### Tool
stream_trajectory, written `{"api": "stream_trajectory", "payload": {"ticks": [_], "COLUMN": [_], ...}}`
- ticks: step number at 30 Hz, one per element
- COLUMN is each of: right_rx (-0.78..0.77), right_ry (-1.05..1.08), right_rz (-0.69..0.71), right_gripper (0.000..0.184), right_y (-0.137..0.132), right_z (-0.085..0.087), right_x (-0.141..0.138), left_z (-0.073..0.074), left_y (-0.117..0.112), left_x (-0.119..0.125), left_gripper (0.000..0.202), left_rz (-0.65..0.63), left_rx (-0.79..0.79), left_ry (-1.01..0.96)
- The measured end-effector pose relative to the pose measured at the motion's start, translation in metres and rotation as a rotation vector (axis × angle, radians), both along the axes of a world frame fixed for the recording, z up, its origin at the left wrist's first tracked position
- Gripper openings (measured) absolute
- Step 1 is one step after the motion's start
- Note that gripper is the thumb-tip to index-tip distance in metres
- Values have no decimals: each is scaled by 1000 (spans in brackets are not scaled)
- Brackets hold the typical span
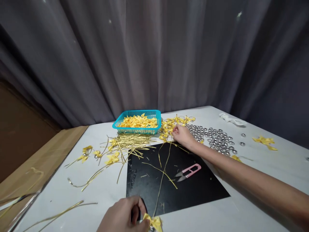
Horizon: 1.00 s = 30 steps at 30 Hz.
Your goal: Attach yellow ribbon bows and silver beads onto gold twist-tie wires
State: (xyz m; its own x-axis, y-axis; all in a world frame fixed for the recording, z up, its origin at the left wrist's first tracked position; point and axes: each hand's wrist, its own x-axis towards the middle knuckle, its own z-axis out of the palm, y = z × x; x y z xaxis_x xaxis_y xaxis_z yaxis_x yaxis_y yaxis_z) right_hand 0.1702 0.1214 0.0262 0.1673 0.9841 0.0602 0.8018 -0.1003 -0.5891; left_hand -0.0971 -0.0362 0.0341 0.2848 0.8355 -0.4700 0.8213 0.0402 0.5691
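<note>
My left hand (125, 214) is closed at the near edge of the table, pinching a small yellow ribbon bow (154, 222) with a gold wire (162, 175) running up from it across the black mat (183, 190). My right hand (182, 135) reaches far forward, its fingers closed among a pile of yellow bows (169, 125) beside the teal basket (154, 113); what it grips I cannot make out. Silver round beads (217, 139) lie just right of that hand.
The basket holds many yellow bows. A bundle of gold wires (130, 143) lies left of the mat, with finished bows (112, 158) nearby. Pink thread snips (189, 171) rest on the mat. Grey curtain behind; cardboard (36, 161) at left.
</note>
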Motion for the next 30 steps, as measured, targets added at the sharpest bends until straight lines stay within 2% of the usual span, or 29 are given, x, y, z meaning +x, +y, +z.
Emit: {"api": "stream_trajectory", "payload": {"ticks": [3, 6, 7, 11, 16, 22, 26, 30], "right_rx": [60, 73, 78, 88, 127, 173, 260, 349], "right_ry": [-121, -211, -239, -322, -341, -216, 43, 443], "right_rz": [201, 418, 462, 535, 540, 509, 457, 394], "right_gripper": [24, 23, 24, 25, 25, 22, 14, 13], "right_y": [0, 8, 11, 26, 29, 25, 24, 11], "right_z": [8, 7, 5, -5, -1, 16, 22, 32], "right_x": [-28, -69, -82, -113, -109, -94, -88, -91], "left_z": [5, 3, 0, -20, -39, -40, -39, -34], "left_y": [12, 41, 52, 84, 83, 82, 82, 78], "left_x": [1, 17, 24, 47, 45, 41, 43, 44], "left_gripper": [20, 20, 17, 10, 9, 11, 13, 24], "left_rz": [68, 200, 302, 438, 516, 530, 526, 477], "left_rx": [74, 206, 302, 439, 508, 485, 472, 408], "left_ry": [-193, -517, -608, -664, -726, -834, -882, -955]}}
